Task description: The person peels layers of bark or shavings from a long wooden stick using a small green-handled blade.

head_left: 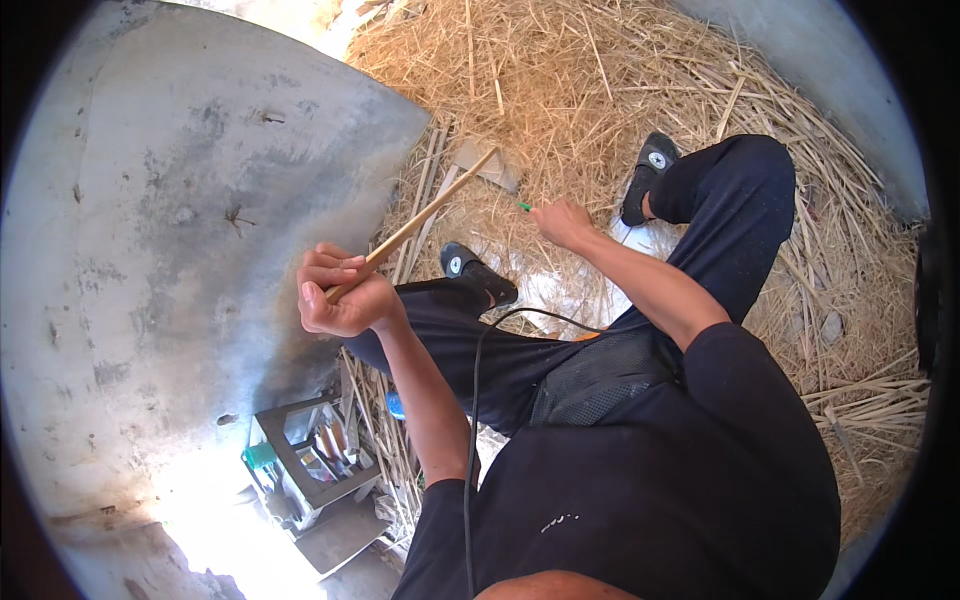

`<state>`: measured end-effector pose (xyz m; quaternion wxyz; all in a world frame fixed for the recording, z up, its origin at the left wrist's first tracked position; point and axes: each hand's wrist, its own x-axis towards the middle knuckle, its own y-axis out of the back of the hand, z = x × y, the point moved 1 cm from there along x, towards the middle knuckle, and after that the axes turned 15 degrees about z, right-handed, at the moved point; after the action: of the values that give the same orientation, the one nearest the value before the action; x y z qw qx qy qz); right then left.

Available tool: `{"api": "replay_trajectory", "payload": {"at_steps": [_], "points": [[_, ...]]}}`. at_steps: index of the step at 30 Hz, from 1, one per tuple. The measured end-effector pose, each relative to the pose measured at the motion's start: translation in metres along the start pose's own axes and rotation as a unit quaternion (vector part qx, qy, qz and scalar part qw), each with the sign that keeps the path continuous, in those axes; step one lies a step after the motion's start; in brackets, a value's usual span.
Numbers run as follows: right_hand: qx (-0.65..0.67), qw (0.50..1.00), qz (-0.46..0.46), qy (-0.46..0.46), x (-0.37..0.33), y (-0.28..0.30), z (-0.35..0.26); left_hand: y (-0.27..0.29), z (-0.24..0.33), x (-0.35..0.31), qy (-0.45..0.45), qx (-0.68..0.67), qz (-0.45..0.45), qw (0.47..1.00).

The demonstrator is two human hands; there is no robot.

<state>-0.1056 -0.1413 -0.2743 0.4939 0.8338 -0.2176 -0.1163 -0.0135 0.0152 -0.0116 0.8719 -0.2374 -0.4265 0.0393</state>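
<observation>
My left hand [345, 295] is closed around the lower end of a long, thin, pale wooden or bamboo strip [432, 212]. The strip slants up and to the right, its far end over the shavings beyond my left foot. To the right, between my knees, my right hand [563, 223] is closed on a small tool with a green end [524, 207]. Only that green bit shows past the fingers; the rest of it is hidden, so I cannot tell its kind. The far end of the strip and the green end are apart.
A large heap of straw-like shavings [560, 80] covers the floor ahead, with loose strips [870, 410] at the right. A grey wall [180, 200] rises at the left. Below it stands a small open-framed rack [310, 490] holding tools. A black cable [476, 400] runs down past my torso.
</observation>
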Motion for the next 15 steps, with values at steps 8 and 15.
{"api": "replay_trajectory", "payload": {"at_steps": [8,15], "points": [[0.340,0.905,0.248,0.067,-0.016,0.065,-0.088,-0.010,-0.004,0.004,-0.006,0.003,0.023,1.000],[0.347,0.919,0.182,-0.049,-0.021,0.058,-0.074,-0.009,0.002,-0.009,0.019,-0.020,-0.046,0.999]]}}
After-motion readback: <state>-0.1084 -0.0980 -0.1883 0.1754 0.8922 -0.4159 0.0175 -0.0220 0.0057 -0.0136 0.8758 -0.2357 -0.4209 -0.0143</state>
